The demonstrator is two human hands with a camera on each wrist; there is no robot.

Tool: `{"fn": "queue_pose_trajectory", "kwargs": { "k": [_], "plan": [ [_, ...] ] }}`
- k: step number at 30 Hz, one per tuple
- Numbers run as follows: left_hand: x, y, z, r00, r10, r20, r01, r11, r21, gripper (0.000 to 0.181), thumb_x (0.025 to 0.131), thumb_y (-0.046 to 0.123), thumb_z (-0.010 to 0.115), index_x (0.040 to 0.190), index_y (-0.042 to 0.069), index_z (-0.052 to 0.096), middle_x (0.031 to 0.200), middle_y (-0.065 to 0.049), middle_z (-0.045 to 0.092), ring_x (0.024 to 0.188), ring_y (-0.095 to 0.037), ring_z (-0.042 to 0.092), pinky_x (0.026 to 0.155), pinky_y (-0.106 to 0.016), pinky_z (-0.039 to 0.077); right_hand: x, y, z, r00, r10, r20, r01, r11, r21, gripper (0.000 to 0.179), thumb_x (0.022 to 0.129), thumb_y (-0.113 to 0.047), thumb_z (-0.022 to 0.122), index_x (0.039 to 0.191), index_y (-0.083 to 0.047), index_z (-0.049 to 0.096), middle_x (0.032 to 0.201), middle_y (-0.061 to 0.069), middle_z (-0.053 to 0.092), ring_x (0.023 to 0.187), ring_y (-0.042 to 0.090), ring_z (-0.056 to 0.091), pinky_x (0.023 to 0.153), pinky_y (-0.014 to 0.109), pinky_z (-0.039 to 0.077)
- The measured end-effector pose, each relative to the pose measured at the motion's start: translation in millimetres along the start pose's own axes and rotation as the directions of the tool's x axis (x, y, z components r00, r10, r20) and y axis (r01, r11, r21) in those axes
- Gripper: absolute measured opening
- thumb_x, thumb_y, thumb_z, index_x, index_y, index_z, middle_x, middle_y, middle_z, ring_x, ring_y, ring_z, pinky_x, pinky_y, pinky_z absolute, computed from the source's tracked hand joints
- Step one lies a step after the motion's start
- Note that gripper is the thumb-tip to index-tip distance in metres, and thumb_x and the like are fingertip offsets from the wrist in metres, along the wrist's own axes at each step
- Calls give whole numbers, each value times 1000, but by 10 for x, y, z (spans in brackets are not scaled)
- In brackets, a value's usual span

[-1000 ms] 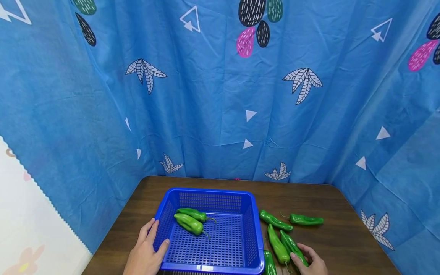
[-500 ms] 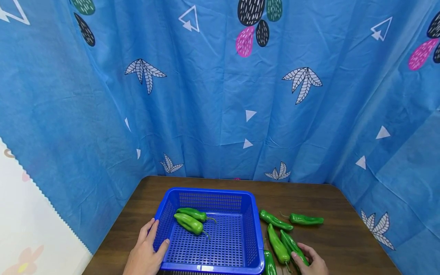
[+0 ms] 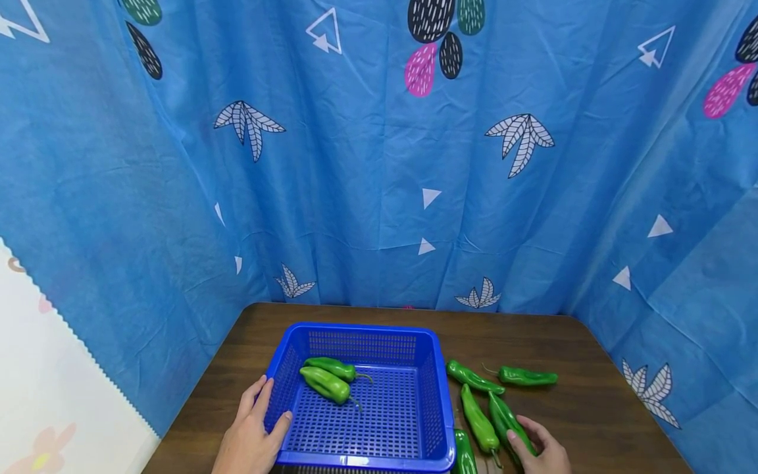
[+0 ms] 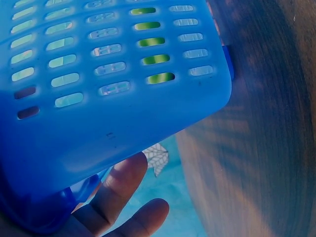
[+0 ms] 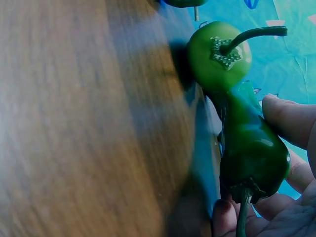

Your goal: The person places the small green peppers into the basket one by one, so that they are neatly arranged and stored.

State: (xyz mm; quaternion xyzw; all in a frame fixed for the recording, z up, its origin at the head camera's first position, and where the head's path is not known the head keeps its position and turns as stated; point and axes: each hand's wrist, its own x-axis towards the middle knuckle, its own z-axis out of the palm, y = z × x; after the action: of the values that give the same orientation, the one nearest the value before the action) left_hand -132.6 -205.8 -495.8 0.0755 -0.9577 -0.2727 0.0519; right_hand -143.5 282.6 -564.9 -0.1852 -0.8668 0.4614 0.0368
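Note:
A blue plastic basket with slotted walls stands on the table, two green peppers lying inside. On its left rim rests my left hand, fingers nearly straight and thumb overlapping the rim. In the left wrist view those fingers show beside the basket's outer wall. To the right of the basket, my right hand grips a dark green pepper between thumb and fingers. The right wrist view shows this pepper's stem end, with a lighter green pepper just beyond it.
More green peppers lie right of the basket: one near its wall, one farther right, a paler one and one at the front. A blue patterned curtain encloses the wooden table behind and at the sides.
My right hand has shifted slightly right, and the gripped pepper has moved a little with it, away from the paler pepper. My left hand and the basket stay in place.

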Motion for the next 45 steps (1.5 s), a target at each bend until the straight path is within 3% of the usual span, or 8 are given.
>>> {"fn": "queue_pose_trajectory", "kwargs": {
  "k": [7, 13, 20, 24, 29, 34, 39, 45],
  "plan": [
    [1, -12, 10, 1000, 15, -23, -15, 1000, -3, 75, 97, 40, 61, 157, 6, 33, 162, -10, 27, 124, -46, 58, 93, -62, 49, -41, -79, -27, 1000, -1, 2, 1, 1000, 17, 83, 89, -65, 61, 141, -1, 53, 134, 30, 59, 118, 44, 60, 89, 41, 56],
    [-11, -7, 6, 1000, 17, -21, -17, 1000, -7, 74, 97, 40, 60, 157, 6, 33, 162, -10, 27, 123, -46, 59, 93, -62, 49, -67, -157, -40, 1000, -6, 21, 6, 1000, 6, 85, 91, -69, 54, 145, -3, 48, 141, 27, 53, 124, 44, 54, 98, 49, 50],
    [-4, -1, 13, 998, 40, -42, -40, 999, -8, 74, 97, 39, 61, 156, 5, 34, 161, -10, 28, 122, -45, 60, 92, -61, 50, -61, -277, -67, 999, -32, -12, 31, 999, -26, 72, 96, -61, 55, 143, -6, 51, 137, 26, 57, 119, 43, 58, 87, 41, 55],
    [8, -1, 19, 998, 45, -49, -45, 999, -6, 74, 97, 39, 61, 156, 4, 34, 161, -10, 28, 124, -45, 58, 93, -62, 49, -63, -383, -131, 999, -41, 23, 41, 999, -23, 71, 97, -58, 54, 145, -6, 49, 142, 27, 54, 122, 45, 58, 91, 49, 53],
    [8, -8, 18, 998, 46, -46, -46, 999, -6, 74, 97, 38, 61, 156, 4, 34, 161, -11, 28, 124, -46, 58, 93, -62, 50, -72, -508, -170, 998, -36, 55, 37, 999, -15, 70, 99, -57, 52, 149, -8, 45, 145, 27, 50, 123, 43, 57, 92, 46, 54],
    [4, -20, 20, 997, 53, -47, -54, 999, -9, 73, 97, 38, 61, 155, 4, 35, 161, -11, 29, 123, -45, 59, 91, -62, 51, -91, -619, -192, 993, -38, 107, 38, 999, 3, 73, 98, -62, 48, 152, -13, 40, 152, 24, 43, 134, 44, 45, 106, 55, 44],
    [0, -20, 16, 997, 56, -48, -56, 998, -11, 74, 97, 40, 61, 156, 4, 35, 161, -11, 29, 122, -45, 60, 90, -61, 51, -82, -738, -210, 990, -97, 107, 97, 995, -1, 69, 100, -58, 47, 153, -15, 39, 155, 21, 40, 140, 44, 39, 113, 58, 35],
    [-6, -15, 2, 997, 61, -53, -61, 998, -6, 74, 97, 40, 61, 155, 4, 35, 161, -11, 29, 122, -45, 60, 91, -61, 51, -94, -880, -197, 985, -167, 51, 167, 986, 20, 63, 100, -55, 50, 149, -15, 45, 152, 18, 46, 137, 41, 45, 109, 55, 41]
  ]
}}
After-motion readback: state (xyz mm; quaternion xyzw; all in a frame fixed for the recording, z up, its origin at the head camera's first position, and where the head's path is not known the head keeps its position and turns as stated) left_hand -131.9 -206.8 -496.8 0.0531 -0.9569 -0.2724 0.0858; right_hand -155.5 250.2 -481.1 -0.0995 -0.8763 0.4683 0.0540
